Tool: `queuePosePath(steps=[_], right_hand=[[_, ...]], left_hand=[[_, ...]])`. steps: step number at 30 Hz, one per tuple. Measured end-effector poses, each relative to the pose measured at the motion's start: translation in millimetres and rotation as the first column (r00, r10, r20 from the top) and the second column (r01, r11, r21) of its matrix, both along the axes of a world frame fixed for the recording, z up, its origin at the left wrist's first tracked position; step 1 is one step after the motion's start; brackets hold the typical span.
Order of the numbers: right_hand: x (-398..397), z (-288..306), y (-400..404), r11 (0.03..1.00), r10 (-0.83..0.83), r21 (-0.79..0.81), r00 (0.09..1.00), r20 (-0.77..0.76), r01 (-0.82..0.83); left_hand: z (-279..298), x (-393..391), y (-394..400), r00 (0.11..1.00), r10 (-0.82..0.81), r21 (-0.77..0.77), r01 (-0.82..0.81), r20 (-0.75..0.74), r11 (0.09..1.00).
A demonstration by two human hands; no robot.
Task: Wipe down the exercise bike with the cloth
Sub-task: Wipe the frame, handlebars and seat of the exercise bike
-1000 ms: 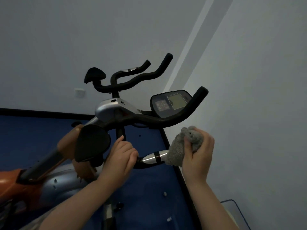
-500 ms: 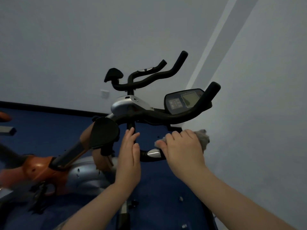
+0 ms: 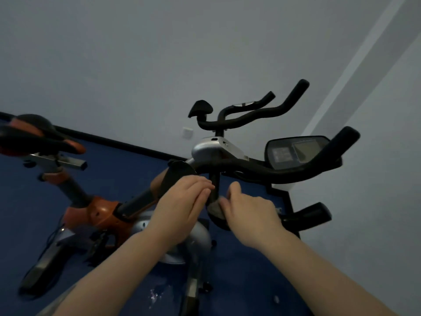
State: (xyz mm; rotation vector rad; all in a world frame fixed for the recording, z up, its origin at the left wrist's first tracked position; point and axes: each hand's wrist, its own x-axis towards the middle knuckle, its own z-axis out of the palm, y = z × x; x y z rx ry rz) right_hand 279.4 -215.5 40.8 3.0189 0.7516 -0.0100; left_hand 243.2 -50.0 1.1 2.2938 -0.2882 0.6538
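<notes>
The head view looks down past two bare forearms onto an orange, silver and black exercise bike (image 3: 102, 213) standing on a dark blue floor (image 3: 127, 165) near the corner of pale grey walls (image 3: 159, 53). The left hand (image 3: 182, 201) is raised beside the black vertical handlebar stem (image 3: 215, 185), its fingers straight and close together, the fingertips reaching the stem's left side without curling round anything. The right hand (image 3: 248, 208) sits on the other side of the same stem, thumb up and fingers curled; a small patch of the grey fuzzy cloth (image 3: 215, 207) shows against the lower part of the stem just under those fingers, and the hand appears to press and hold it there, though most of the cloth is hidden and motion blur softens the grip. Above the hands runs the black padded handlebar (image 3: 284, 174), with the dark oval display console (image 3: 296, 151) mounted behind it and a silver housing (image 3: 214, 149) at the stem top. A black and orange saddle (image 3: 38, 137) sits at the far left on its post. A small white wall socket (image 3: 187, 132) shows on the wall beyond the bike.
</notes>
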Motion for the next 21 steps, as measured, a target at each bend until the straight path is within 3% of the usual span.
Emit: queuePosePath(steps=[4,9,15,19,21], right_hand=[[-14.8,-10.7,-7.0,0.998,0.032,-0.065,0.990,0.137,-0.023],[0.1,-23.4,46.6,0.991,-0.130,0.012,0.991,0.020,0.130],[-8.4,-25.0,48.1,0.955,-0.271,0.135,0.962,0.021,0.266],[26.0,-19.3,77.3,0.780,-0.438,0.430,0.887,-0.144,0.455],[25.7,-19.8,80.1,0.727,-0.498,0.471,0.856,-0.139,0.499]], left_hand=[[2.2,14.1,31.9,0.999,0.022,0.035,-0.023,0.024,0.999],[-9.1,45.5,49.1,0.994,-0.069,0.028,0.072,-0.085,0.997],[-13.0,73.0,74.5,0.965,-0.248,-0.013,0.248,-0.083,0.969],[-15.8,103.1,83.3,0.956,-0.245,0.045,0.255,-0.160,0.966],[-28.3,105.0,82.8,0.961,-0.226,-0.049,0.221,-0.161,0.974]])
